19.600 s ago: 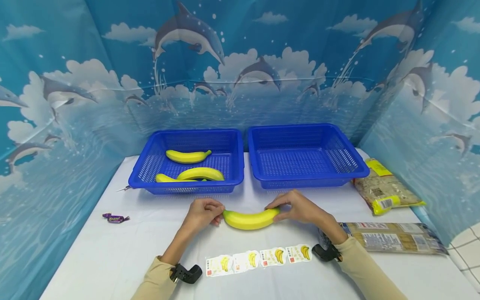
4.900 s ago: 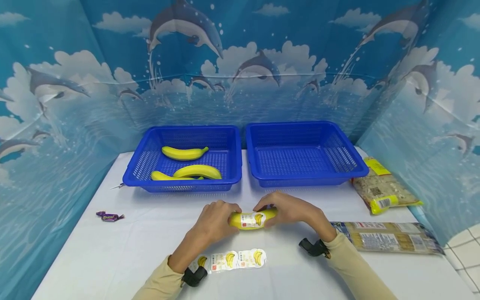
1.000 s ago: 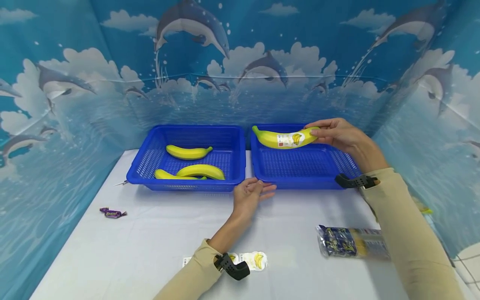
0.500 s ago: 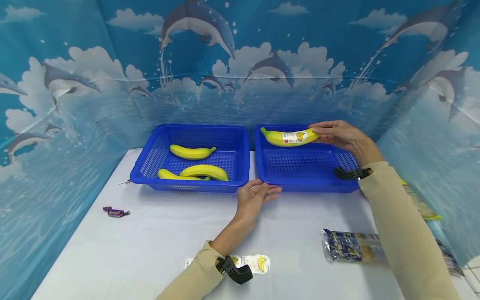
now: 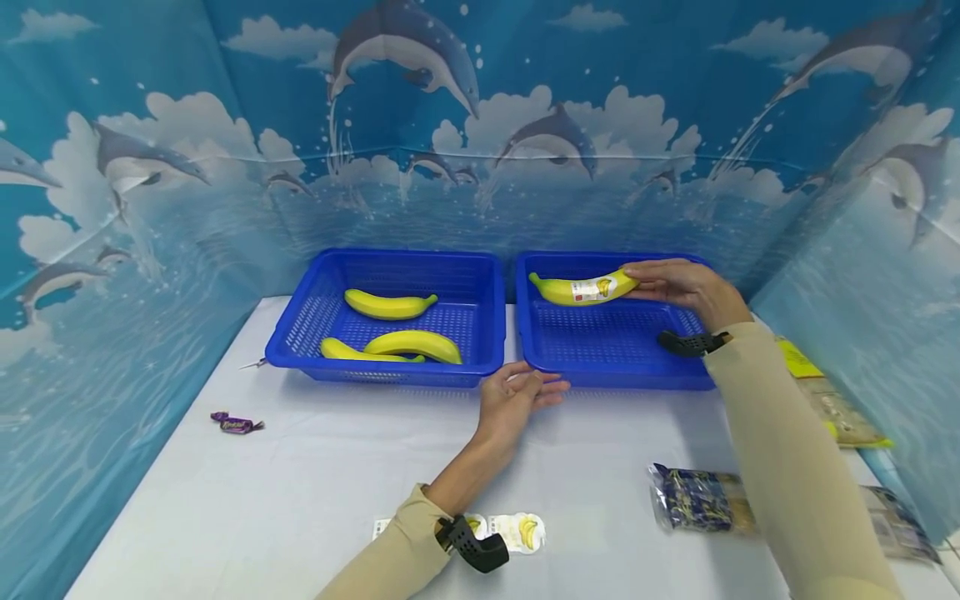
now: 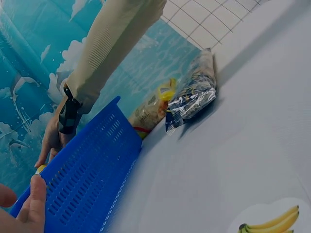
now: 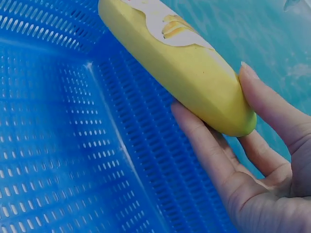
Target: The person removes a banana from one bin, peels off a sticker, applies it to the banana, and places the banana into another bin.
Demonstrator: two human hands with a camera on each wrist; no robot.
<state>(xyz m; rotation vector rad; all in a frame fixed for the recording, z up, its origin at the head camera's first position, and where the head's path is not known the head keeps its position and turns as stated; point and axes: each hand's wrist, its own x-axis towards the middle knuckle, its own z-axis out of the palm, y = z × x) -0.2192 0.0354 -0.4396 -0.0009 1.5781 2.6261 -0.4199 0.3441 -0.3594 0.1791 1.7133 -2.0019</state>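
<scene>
My right hand (image 5: 678, 287) grips one end of a yellow banana (image 5: 557, 290) between thumb and fingers, its stem pointing left. A white label (image 5: 594, 288) with a banana picture is stuck on its side. In the head view the banana overlaps the back of the right blue basket (image 5: 615, 379); the right wrist view shows the basket's perforated wall (image 7: 146, 160) beside it. My left hand (image 5: 510, 400) pinches that basket's front left corner, the thumb (image 6: 37, 201) at the rim, other fingers extended. Several bananas without visible labels, one of them nearest the back (image 5: 390, 306), lie in the left blue basket (image 5: 390, 374).
Banana labels (image 5: 517, 532) lie on the white table at the front, partly under my left sleeve. A purple wrapped candy (image 5: 237, 425) is at the left. Packaged noodles (image 5: 697, 500) and a bagged food packet (image 5: 847, 417) lie right, partly behind my right sleeve.
An earlier bare banana now carries a label, and the row of labels is shorter. My right hand has carried the banana over the right basket and lowered it slightly; the left stays at the rim.
</scene>
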